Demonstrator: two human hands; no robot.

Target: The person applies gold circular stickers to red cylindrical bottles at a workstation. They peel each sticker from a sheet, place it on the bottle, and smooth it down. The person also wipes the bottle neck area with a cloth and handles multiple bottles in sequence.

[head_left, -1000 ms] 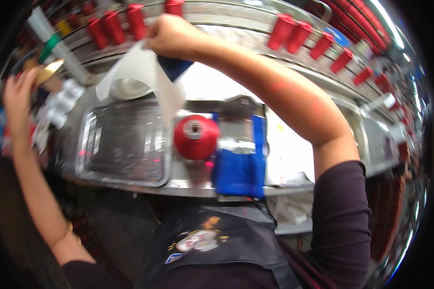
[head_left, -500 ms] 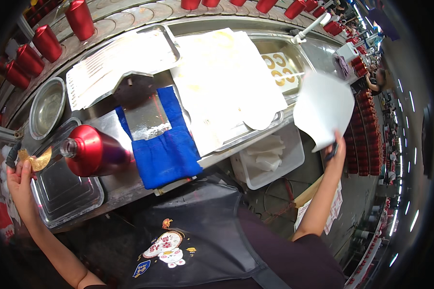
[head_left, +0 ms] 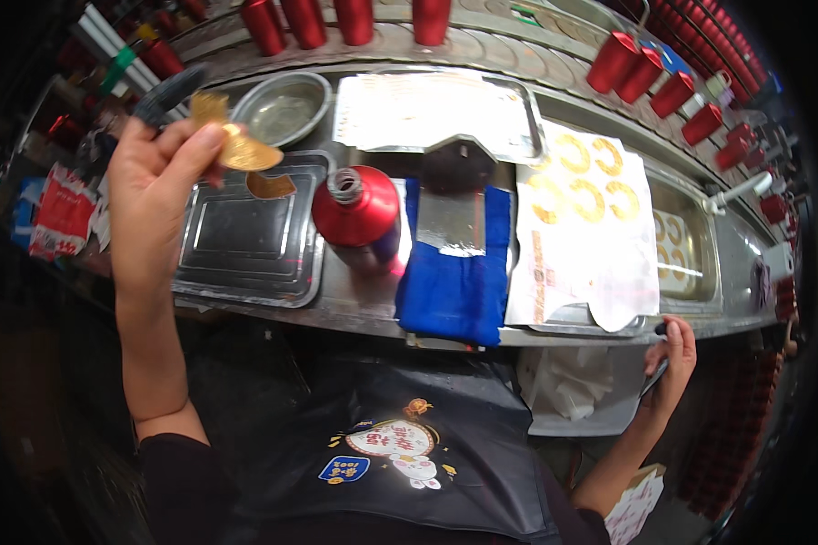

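Note:
My left hand is raised at the left, thumb and fingers pinching a curved gold decal that sticks out on both sides of the fingertips. Below it, over a dark rectangular tray, shows a gold crescent; whether it is a reflection or another piece I cannot tell. My right hand, low at the bench's right front edge, is closed on a slim dark-handled tool whose kind is unclear. Between my hands stand a glossy red bottle with a bare metal neck and a folded blue cloth.
White sheets with gold C-shaped decals lie right of the cloth. A sink holds another such sheet. A metal bowl and a sheet-covered tray stand behind. Red bottles line the conveyor; a bin with crumpled paper sits under the bench.
The white sheet is out of my right hand, which has lowered toward the bench edge. My left hand has risen with the gold decal, and the view has turned left.

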